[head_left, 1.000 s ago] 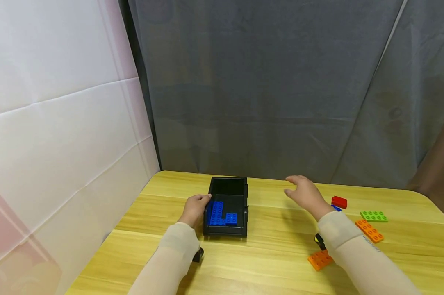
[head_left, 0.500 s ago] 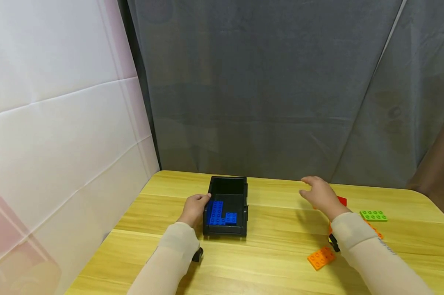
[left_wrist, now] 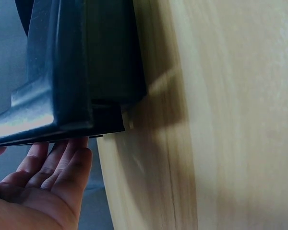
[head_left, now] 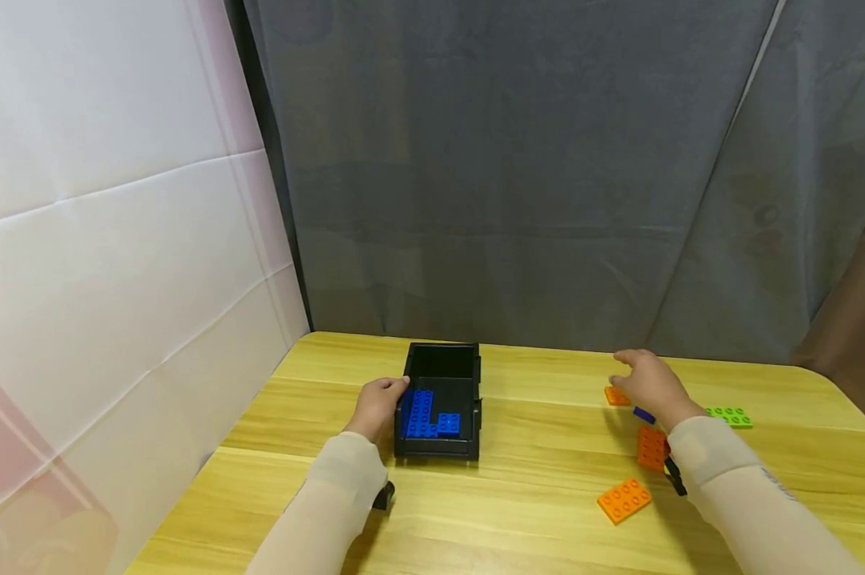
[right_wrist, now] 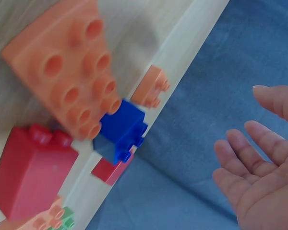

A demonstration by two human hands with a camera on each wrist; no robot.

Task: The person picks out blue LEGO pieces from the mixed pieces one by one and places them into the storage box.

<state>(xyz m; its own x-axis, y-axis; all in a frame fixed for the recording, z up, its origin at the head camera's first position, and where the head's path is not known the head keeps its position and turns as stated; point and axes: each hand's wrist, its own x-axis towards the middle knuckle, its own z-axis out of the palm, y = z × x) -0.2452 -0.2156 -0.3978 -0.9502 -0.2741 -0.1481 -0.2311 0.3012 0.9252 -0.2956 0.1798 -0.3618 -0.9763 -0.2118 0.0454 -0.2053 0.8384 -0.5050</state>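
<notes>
My left hand (head_left: 377, 407) grips the left side of a black plastic bin (head_left: 474, 427), its thumb at the rim. In the left wrist view, its fingers (left_wrist: 72, 177) press on the bin's outer wall (left_wrist: 69, 72). Blue building bricks (head_left: 421, 415) lie inside the bin, towards the near end. To the right, my right hand (head_left: 655, 385) hovers above loose bricks, thumb and fingers spread, holding nothing. Around it are a small orange brick (head_left: 617, 396), a blue brick (right_wrist: 120, 132) and a larger orange brick (head_left: 651, 447).
Another orange brick (head_left: 624, 501) lies nearer on the wooden table (head_left: 525, 511). A lime green brick (head_left: 734, 417) is partly behind my right wrist. The right wrist view also shows a red brick (right_wrist: 33, 170) and a smaller red one (right_wrist: 111, 168). A grey curtain (head_left: 511, 200) hangs behind.
My right hand has moved right over the bricks, covering the red one in the head view and uncovering the small orange and blue ones. My left hand keeps its place on the bin.
</notes>
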